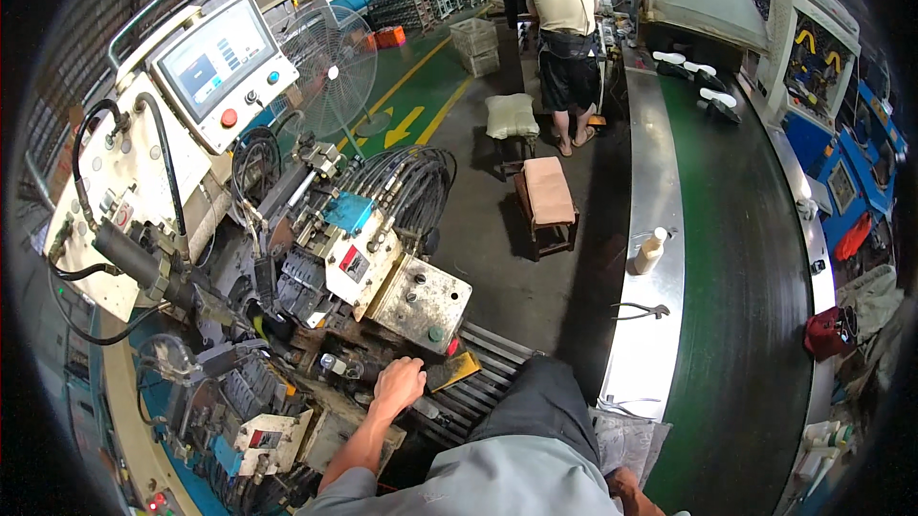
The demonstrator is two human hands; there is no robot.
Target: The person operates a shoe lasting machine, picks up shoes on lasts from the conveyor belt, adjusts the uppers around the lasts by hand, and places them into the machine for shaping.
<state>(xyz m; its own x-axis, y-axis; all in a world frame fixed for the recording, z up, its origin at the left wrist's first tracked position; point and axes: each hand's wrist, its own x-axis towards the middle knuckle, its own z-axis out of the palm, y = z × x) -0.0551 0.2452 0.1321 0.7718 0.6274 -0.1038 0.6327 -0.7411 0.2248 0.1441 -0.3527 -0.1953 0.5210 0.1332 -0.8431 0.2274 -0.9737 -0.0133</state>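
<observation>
My left hand (400, 385) reaches into the machine, its fingers curled and pressed together beside a dark rounded piece (438, 366). What the fingers hold, if anything, is hidden beneath them. Just to the right of that piece, a worn yellow part (457, 372) lies over a rack of metal bars (492, 353). A white machine box (421, 301) with green and red buttons sits above the hand. Of my right side only part of the bare arm (633, 491) shows at the lower edge; the hand itself is out of sight.
A control screen (216, 61) with a red button stands at left, before a large fan (330, 71). On the right runs a green conveyor belt (736, 325). Pliers (643, 310) and a bottle (650, 251) rest on its metal edge. A padded stool (548, 193) and a person (564, 19) are ahead.
</observation>
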